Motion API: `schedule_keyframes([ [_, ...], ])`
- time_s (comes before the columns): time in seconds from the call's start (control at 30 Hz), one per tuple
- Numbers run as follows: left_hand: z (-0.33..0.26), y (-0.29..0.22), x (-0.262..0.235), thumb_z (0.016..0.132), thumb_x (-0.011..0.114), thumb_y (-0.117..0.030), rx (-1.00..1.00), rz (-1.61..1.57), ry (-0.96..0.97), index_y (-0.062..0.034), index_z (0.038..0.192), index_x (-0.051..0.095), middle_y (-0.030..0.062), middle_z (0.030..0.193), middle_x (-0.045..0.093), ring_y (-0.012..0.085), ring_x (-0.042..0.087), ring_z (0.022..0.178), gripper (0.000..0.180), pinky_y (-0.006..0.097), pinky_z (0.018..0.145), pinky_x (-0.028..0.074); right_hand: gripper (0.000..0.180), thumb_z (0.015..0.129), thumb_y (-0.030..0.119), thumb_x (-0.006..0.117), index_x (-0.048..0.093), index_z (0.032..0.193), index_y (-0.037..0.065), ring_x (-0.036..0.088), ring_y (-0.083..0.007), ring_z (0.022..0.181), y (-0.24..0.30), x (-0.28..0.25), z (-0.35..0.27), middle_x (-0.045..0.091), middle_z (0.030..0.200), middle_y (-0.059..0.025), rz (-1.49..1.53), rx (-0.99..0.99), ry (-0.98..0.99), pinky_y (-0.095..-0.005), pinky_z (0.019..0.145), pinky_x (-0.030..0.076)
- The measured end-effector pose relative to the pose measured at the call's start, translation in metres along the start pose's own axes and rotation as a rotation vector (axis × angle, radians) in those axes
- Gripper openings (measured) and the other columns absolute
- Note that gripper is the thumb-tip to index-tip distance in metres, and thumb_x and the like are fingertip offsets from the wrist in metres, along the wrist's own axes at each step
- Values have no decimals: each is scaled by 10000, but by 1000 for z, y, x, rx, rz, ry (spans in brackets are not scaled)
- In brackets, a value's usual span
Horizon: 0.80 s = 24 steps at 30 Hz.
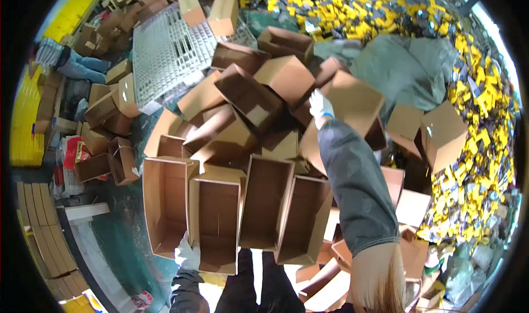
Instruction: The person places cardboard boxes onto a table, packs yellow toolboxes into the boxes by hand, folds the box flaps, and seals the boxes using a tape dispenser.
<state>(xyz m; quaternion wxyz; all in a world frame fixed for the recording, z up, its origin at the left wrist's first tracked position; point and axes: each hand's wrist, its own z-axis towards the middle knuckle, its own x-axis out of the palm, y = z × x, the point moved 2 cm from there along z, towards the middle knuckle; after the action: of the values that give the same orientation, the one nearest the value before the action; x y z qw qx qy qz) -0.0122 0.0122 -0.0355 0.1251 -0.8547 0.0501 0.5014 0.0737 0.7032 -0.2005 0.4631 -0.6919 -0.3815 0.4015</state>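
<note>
Dark sleeves rise from the lower edge, the right one reaching far up the middle of the view, with a fringe of pale fibres hanging close under the lens at the bottom right. Beneath them spreads a green floor, mostly buried under a heap of open brown cardboard boxes, smooth-walled and rectangular, tipped at every angle. A white plastic grid pallet (165,54) lies beyond the heap at the upper left. Along the top and right edge runs a thick drift of small yellow and black pieces (479,142), with a grey-green plastic sheet (402,70) crumpled over part of it. At the far left, yellow crates (25,125) are stacked, and another person's jeans-clad legs (77,68) show near them.

Four long open boxes stand side by side in a row just in front of the body, their mouths facing up toward the camera. The left hand (187,255), in a white glove, grips the bottom near edge of the second box in the row (215,225), fingers curled around the cardboard. The right hand (321,106), also white-gloved, is stretched out well beyond the row and rests on a light brown box (355,101) in the pile, fingers closed on its flap edge; how firm the hold is I cannot tell.
</note>
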Motion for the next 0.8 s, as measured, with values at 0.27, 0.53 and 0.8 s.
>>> schedule_keyframes([
  [0.27,-18,27,-33,896,636,-286,-21,28,-74,-177,1390,552,205,1114,692,412,675,980,513,487,880,531,210,876,231,649,792,1023,185,716,-261,990,-60,-49,-122,749,1067,-85,996,-12,612,-425,842,556],
  [0.53,-8,30,-29,895,608,-311,35,104,-36,-129,1386,551,218,1094,697,392,687,959,527,479,862,537,405,920,308,585,634,1198,18,671,-432,897,-93,-235,-444,691,961,-264,1739,915,667,-505,797,534],
  [0.8,-1,23,-39,888,574,-305,47,79,29,-144,1383,543,204,1117,684,410,667,987,522,492,880,528,592,848,331,761,596,1279,-39,642,-291,1105,150,-328,-459,691,1169,-188,2457,1274,816,-361,961,477],
])
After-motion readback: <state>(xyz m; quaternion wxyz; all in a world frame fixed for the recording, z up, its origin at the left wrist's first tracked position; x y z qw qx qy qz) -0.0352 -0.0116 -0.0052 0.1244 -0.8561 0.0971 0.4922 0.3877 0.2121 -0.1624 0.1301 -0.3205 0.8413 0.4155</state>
